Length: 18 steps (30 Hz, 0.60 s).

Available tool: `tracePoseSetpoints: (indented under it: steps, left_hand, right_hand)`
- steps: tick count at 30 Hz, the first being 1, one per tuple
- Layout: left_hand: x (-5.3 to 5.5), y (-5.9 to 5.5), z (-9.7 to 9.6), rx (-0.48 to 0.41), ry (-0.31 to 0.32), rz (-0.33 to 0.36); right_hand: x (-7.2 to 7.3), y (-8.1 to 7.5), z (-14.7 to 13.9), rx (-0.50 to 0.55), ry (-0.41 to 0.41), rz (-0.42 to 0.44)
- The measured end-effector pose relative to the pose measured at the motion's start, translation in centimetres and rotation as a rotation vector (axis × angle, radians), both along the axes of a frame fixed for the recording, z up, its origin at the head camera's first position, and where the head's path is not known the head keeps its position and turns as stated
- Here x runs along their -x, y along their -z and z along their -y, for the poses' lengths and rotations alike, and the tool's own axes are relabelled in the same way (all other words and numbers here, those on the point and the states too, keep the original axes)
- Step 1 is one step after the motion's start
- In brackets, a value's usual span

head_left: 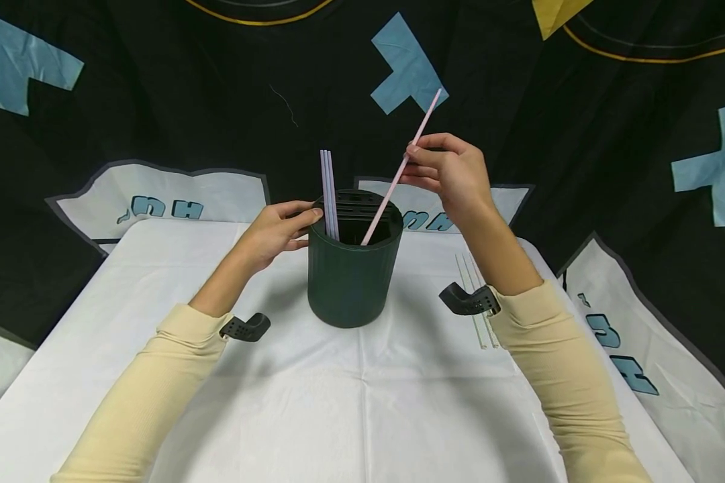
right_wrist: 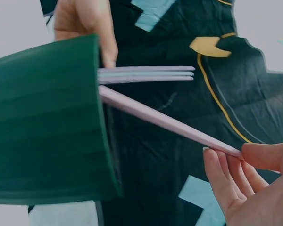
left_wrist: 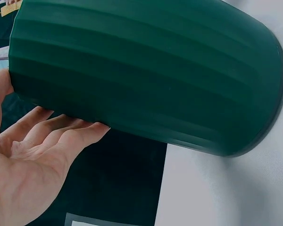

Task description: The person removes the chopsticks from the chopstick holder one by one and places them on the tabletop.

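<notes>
Right hand [head_left: 456, 171] pinched a pink stick [head_left: 384, 201], which slanted down leftward, lower end inside the green container [head_left: 350, 282]; left hand [head_left: 274, 231] gripped its rim. Thin sticks [head_left: 478, 330], apparently left to do, lay towards the tabletop's [head_left: 314, 416] right edge. Container, nearer far edge: three lilac sticks [head_left: 329, 194] in, pink one seemingly unfinished.

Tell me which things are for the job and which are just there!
Probably for the job:
pot, held by the left hand
pink stick, held by the right hand
upright sticks in the pot
thin sticks on the table, maybe

Just there:
tablecloth
backdrop
wrist cameras
</notes>
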State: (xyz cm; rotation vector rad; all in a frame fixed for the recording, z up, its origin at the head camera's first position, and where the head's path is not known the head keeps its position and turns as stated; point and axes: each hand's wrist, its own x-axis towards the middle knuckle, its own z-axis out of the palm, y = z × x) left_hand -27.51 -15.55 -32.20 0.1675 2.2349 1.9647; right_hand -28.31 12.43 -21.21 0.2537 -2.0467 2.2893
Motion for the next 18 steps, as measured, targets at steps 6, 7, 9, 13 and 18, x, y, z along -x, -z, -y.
tracePoseSetpoints:
  steps: [6,7,9,13,18]
  left_hand:
    - [0.0,-0.1,0.0,-0.005,-0.003,0.006]
    - [0.0,-0.1,0.0,-0.008,-0.003,0.006]
    - [0.0,-0.1,0.0,-0.012,-0.003,0.007]
    - [0.0,-0.1,0.0,-0.013,-0.002,0.007]
    - [0.0,-0.1,0.0,-0.014,0.001,0.006]
  right_hand:
    - [-0.3,-1.3,-2.1,0.133,0.061,0.002]
    - [-0.3,-1.5,-2.4,0.151,0.071,0.004]
    - [-0.3,-1.7,-3.2,0.184,0.09,0.013]
    - [-0.3,-1.6,-4.9,0.178,0.129,0.038]
    - [0.0,-0.2,-7.2,0.064,0.188,0.086]
